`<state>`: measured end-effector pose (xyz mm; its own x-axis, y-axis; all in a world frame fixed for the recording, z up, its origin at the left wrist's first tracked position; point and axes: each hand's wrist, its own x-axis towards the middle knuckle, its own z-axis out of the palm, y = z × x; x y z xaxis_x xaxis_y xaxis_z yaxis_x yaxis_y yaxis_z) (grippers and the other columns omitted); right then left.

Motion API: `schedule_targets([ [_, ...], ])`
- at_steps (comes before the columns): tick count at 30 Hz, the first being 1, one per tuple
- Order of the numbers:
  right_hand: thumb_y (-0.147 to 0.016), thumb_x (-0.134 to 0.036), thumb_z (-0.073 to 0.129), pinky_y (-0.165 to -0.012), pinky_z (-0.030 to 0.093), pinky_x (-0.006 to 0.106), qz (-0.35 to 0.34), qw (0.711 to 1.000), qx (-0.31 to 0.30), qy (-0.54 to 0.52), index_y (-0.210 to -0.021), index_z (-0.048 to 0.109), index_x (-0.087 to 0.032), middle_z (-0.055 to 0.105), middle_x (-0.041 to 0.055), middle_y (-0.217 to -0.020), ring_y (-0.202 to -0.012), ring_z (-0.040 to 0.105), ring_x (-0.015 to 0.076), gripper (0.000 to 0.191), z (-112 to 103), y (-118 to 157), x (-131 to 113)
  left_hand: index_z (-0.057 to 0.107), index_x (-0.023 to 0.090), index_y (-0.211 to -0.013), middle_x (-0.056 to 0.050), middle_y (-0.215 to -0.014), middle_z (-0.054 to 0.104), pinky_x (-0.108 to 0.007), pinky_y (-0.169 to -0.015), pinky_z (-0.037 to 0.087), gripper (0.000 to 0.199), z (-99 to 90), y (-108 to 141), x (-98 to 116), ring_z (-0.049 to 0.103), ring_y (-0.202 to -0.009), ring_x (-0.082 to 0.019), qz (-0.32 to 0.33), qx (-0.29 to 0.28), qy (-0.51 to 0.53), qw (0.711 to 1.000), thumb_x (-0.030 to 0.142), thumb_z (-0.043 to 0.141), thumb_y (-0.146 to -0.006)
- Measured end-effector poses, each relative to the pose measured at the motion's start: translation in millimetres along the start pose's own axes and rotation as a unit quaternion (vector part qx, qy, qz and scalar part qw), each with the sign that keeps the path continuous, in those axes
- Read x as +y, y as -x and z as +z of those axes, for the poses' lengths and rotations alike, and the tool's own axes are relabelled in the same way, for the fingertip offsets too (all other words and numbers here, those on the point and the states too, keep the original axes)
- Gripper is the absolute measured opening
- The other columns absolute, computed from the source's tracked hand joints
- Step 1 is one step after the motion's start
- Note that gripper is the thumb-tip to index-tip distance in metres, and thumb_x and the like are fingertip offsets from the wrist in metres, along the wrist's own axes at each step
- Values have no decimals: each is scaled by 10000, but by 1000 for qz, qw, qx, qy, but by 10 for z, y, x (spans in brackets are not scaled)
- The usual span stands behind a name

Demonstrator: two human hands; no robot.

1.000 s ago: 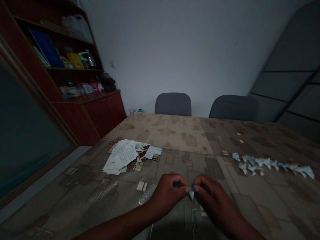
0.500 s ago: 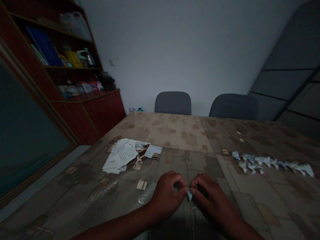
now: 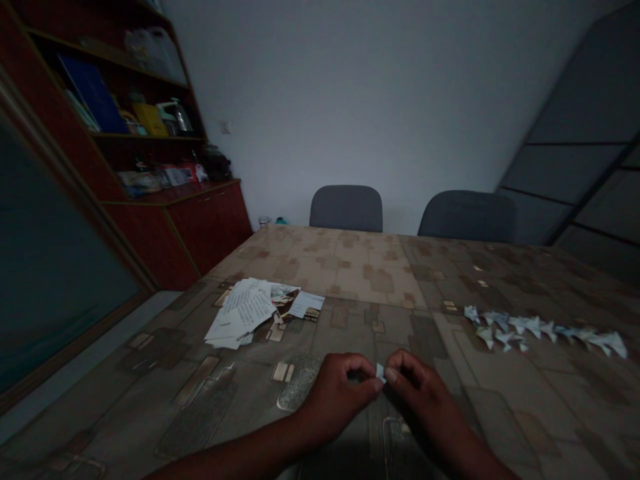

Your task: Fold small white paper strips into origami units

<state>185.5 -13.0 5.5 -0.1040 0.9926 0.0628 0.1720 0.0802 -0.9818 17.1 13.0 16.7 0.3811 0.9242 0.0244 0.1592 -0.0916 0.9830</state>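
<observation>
pinched a small folded paper (image 3: 381, 371) between the fingers of the left hand (image 3: 337, 393) and those of the right hand (image 3: 423, 390), lower middle of the frame, over the bench (image 3: 345, 257). kept both sets of fingers narrow, touching the paper from either side and showing only a pale sliver in the gap. could not make out the folds or the covered ends, blurred in dim light; lost both forearms (image 3: 250, 440) at the bottom edge of the frame. found the visible sliver's long axis nearly upright, leaning slightly from upper left to lower right; could not tell a pointed end from a blunt one. saw overlapping printed sheets (image 3: 245, 310) at centre left, partly hiding one another, and small folded pieces (image 3: 533, 325) at right, well apart from the hands.
</observation>
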Motion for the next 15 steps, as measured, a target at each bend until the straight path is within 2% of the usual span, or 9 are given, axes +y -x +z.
schedule_targets([
  [4, -903, -455, 495, -588, 355, 255, 4, 1000, -7, 27, -733, 495, -208, 431, -36, -679, -646, 424, 145, 299, -6, 1, -21, 634, 140, -639, 17, -631, 594, -222, -644, 379, 97, 2, -1, -36, 541, -662, -139, -1, 7, -20, 1000, 172, 620, -730],
  [8, -889, -421, 505, -653, 395, 287, -26, 995, -21, 89, -812, 566, -200, 542, 6, -750, -730, 519, 185, 242, -47, -17, -122, 628, 145, -651, 19, -639, 577, -230, -656, 367, 90, -10, 3, -73, 529, -666, -141, 16, 10, -60, 998, 174, 617, -736],
  [12, -850, -350, 548, -654, 395, 289, -74, 986, -5, 147, -733, 574, -203, 569, 11, -729, -712, 543, 185, 190, -38, -11, -167, 642, 150, -663, 13, -659, 586, -239, -671, 363, 88, -7, 12, -76, 533, -673, -147, 32, 5, -108, 994, 191, 635, -740],
  [15, -876, -355, 521, -630, 391, 279, -91, 985, 5, 146, -719, 567, -207, 566, 3, -710, -681, 536, 172, 221, -22, 4, -151, 651, 149, -668, 7, -663, 600, -244, -684, 373, 88, 2, 11, -68, 538, -675, -149, 31, 7, -115, 993, 199, 642, -740],
])
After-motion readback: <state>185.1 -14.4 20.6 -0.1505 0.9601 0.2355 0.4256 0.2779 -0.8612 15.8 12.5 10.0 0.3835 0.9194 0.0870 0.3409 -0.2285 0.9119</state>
